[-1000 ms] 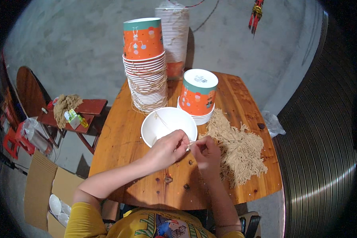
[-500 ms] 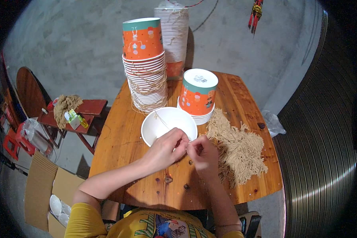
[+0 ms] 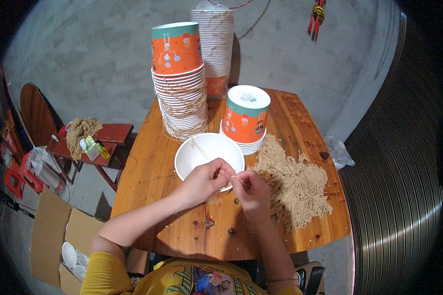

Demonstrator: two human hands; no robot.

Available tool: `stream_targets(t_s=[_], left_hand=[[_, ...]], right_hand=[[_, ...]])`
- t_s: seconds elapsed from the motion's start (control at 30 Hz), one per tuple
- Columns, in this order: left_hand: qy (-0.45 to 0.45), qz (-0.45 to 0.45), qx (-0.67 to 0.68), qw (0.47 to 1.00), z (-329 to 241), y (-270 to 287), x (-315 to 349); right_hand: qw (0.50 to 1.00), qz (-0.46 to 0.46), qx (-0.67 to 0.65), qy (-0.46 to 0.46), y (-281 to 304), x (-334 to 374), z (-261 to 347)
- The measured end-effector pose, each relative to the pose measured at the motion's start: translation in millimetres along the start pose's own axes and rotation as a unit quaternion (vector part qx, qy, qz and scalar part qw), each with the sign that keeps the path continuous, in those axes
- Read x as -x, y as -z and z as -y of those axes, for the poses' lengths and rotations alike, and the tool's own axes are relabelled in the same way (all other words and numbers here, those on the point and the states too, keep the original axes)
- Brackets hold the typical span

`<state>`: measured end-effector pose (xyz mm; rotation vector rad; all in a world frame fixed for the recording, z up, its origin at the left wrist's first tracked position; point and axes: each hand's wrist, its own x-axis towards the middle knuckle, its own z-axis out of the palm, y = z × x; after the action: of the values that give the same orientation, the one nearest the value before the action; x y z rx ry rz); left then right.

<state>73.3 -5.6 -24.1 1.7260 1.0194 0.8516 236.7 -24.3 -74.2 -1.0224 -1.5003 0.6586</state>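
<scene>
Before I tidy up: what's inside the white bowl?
The white bowl holds only a thin string lying across its inside. The left hand covers its near rim, so that part is hidden.

Ahead of me on the table, a tall stack of orange paper cups with a teal top band and white printed figures (image 3: pixel 178 73), tied with string. Behind it, a white ribbed cup stack wrapped in clear plastic (image 3: pixel 216 44). To my right of these, a short upturned orange-and-teal printed cup stack (image 3: pixel 245 119). On the floor at my left, an open brown cardboard box (image 3: pixel 51 236). On the red side table, a small green-and-yellow packet (image 3: pixel 94 147).
</scene>
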Motion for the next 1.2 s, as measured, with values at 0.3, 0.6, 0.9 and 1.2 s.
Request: stream_targets(t_s=[0.3,0.6,0.9,1.2], left_hand=[[0.004,0.014,-0.001,1.0,2.2,1.3,-2.6],[-0.019,0.0,-0.064,0.998,-1.2,-1.9,-1.8],[-0.036,-0.014,-0.106,0.994,-3.6,-3.8,-1.4],[-0.029,-0.005,-0.112,0.993,-7.5,-3.4,0.0]], right_hand=[[1.0,0.01,-0.001,-0.008,-0.1,0.8,-0.7],[0.998,0.011,-0.062,-0.006,2.2,2.6,9.1],[0.998,0.026,0.039,0.034,5.1,2.8,1.6],[1.0,0.022,-0.009,-0.01,5.6,3.4,8.2]])
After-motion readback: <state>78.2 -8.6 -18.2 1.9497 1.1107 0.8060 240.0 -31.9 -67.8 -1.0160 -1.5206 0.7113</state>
